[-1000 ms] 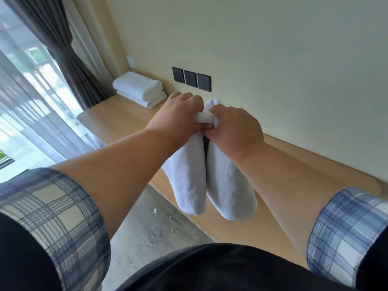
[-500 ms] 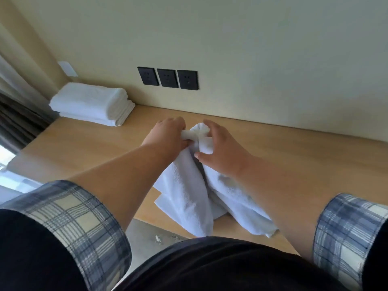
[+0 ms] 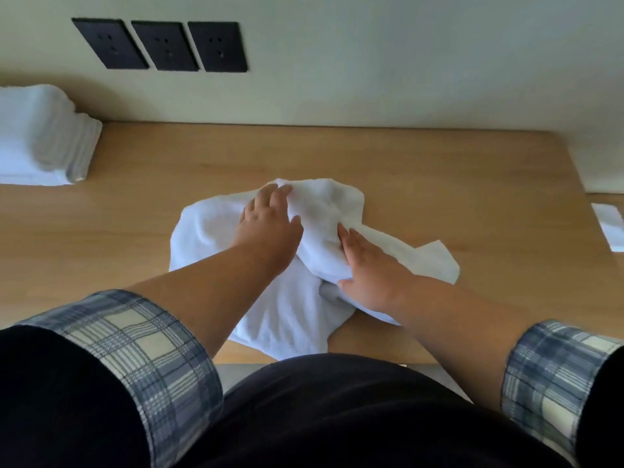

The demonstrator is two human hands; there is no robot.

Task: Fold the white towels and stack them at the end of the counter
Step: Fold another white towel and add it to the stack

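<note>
Towel (crumpled) under both hands

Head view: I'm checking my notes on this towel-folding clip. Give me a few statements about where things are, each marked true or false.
1. The towel lies crumpled on the counter. True.
2. The folded stack sits at the right end of the counter. False: the stack is at the left of the view, apart from the towel.
3. The left hand and the right hand are both on the towel. True.
4. Two white outlets are on the wall. False: there are three black outlets in a row.
</note>
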